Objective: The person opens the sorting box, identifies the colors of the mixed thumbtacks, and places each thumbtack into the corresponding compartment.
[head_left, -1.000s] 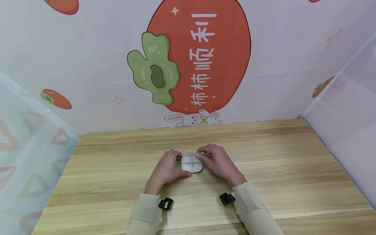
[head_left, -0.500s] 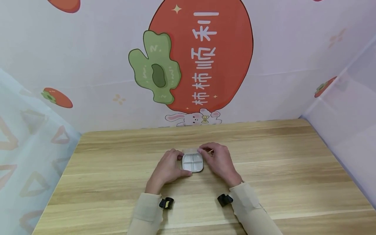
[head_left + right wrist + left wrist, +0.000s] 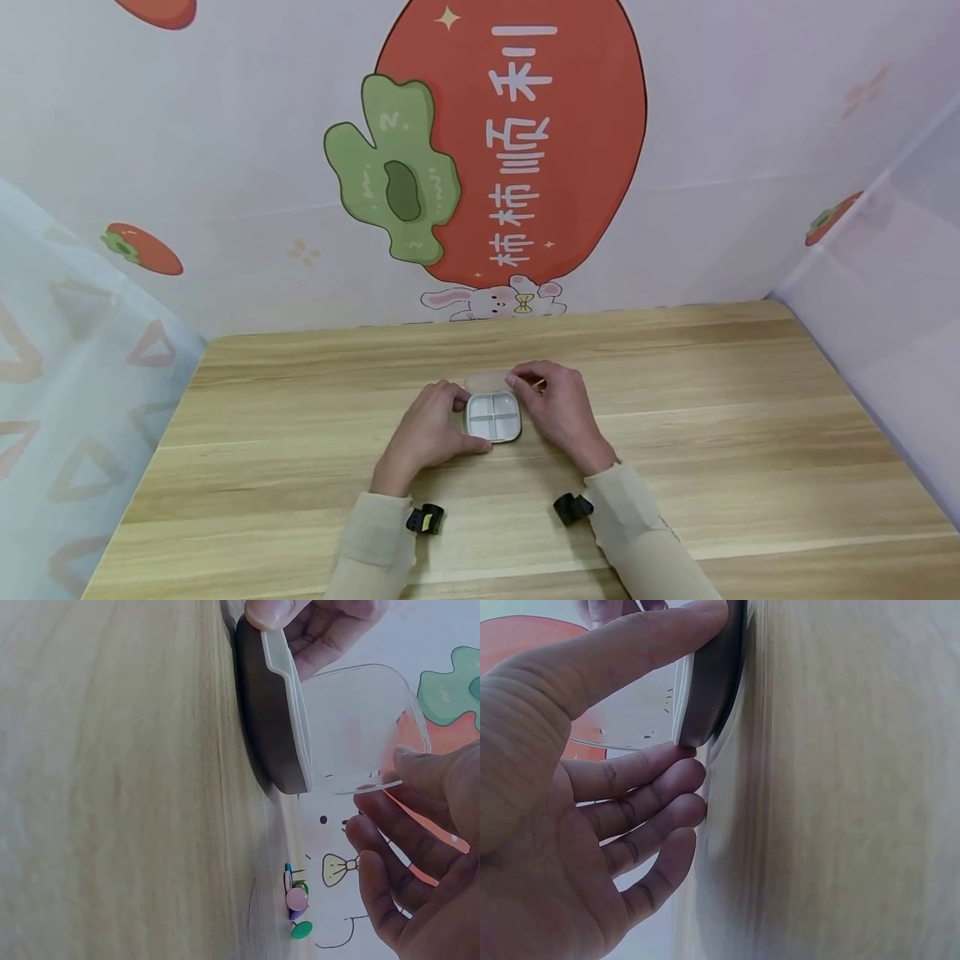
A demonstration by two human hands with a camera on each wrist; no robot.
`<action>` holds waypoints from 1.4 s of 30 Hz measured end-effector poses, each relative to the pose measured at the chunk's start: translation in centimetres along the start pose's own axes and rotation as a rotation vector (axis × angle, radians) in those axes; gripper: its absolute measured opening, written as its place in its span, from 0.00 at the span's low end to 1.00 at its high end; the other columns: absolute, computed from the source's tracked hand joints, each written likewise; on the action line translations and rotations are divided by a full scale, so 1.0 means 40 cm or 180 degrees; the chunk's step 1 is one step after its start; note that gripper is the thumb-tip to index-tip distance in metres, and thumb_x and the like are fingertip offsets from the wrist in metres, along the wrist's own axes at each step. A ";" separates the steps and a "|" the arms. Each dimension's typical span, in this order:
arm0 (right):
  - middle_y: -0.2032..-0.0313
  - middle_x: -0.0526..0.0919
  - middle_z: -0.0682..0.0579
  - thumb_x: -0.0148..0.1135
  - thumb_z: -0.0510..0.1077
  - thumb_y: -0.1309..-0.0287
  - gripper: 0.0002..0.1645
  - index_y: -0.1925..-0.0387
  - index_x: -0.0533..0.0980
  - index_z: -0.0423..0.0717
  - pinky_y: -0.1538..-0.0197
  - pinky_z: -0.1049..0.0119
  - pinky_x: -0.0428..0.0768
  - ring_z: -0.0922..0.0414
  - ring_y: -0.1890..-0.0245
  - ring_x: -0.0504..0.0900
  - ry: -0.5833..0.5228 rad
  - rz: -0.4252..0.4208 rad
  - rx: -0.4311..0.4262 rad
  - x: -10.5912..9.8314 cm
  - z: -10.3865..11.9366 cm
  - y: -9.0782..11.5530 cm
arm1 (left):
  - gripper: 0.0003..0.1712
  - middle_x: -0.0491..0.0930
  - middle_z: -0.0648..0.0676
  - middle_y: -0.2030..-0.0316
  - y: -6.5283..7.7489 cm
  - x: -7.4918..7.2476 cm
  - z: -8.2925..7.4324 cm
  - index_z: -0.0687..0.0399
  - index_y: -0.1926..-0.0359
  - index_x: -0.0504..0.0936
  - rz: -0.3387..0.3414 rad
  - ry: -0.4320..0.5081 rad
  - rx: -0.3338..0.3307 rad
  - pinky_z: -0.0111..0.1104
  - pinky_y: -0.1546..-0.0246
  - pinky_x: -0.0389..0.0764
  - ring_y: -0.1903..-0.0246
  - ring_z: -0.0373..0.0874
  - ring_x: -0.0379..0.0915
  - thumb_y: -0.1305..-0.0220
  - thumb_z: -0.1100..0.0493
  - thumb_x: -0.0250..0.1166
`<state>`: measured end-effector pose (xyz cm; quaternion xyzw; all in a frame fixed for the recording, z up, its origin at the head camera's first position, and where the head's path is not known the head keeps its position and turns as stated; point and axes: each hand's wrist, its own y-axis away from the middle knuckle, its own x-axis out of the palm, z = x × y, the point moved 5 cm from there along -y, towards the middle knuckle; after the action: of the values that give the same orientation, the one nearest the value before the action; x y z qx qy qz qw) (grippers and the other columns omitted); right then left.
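A small pill box (image 3: 492, 417) with four-way white dividers and a dark outer shell (image 3: 274, 712) lies on the table. Its see-through lid (image 3: 360, 712) is raised on the far side, standing up from the rim. My left hand (image 3: 423, 429) holds the box from the left, thumb on the near side and fingers at the far left corner. In the left wrist view, the other fingers (image 3: 679, 810) trail loosely beside it. My right hand (image 3: 558, 408) pinches the right edge of the lid between thumb and forefinger, its remaining fingers loosely bent.
Several small round-headed coloured pieces (image 3: 298, 900), pink and green among them, lie on the table beyond the box; my right hand hides them from the head view. A printed cloth wall (image 3: 262, 167) stands along the table's (image 3: 675, 417) back edge.
The lid has swung up and away from the box toward the back, uncovering the compartments. My right hand has moved slightly back with it; my left hand has kept its hold.
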<state>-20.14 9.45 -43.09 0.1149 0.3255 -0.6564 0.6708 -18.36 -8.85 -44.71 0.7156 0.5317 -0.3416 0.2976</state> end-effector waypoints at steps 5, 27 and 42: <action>0.70 0.79 0.65 0.61 0.52 0.44 0.08 0.65 0.81 0.55 0.67 0.71 0.75 0.65 0.69 0.76 -0.0015 -0.0052 -0.0012 -0.001 -0.003 -0.002 | 0.41 0.72 0.46 0.62 0.001 0.000 -0.001 0.54 0.55 0.75 0.0004 -0.0014 0.0020 0.33 0.58 0.70 0.61 0.40 0.66 0.71 0.38 0.76; 0.70 0.79 0.62 0.62 0.54 0.46 0.12 0.64 0.80 0.53 0.68 0.69 0.75 0.62 0.68 0.76 -0.0060 -0.0055 0.0084 -0.011 -0.011 -0.007 | 0.42 0.71 0.46 0.63 -0.001 0.000 -0.004 0.53 0.55 0.76 -0.0025 -0.0178 0.0026 0.34 0.60 0.70 0.61 0.40 0.65 0.72 0.35 0.75; 0.65 0.79 0.58 0.66 0.51 0.50 0.18 0.58 0.79 0.48 0.60 0.65 0.74 0.57 0.62 0.76 0.0110 0.0318 0.0278 -0.061 -0.036 -0.010 | 0.39 0.73 0.47 0.63 0.017 -0.045 -0.019 0.48 0.60 0.79 -0.0143 -0.0470 0.0002 0.36 0.60 0.69 0.63 0.42 0.66 0.76 0.34 0.76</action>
<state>-20.78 12.23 -42.64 0.1716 0.3018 -0.6335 0.6914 -17.96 -9.44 -42.78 0.6765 0.5240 -0.4002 0.3281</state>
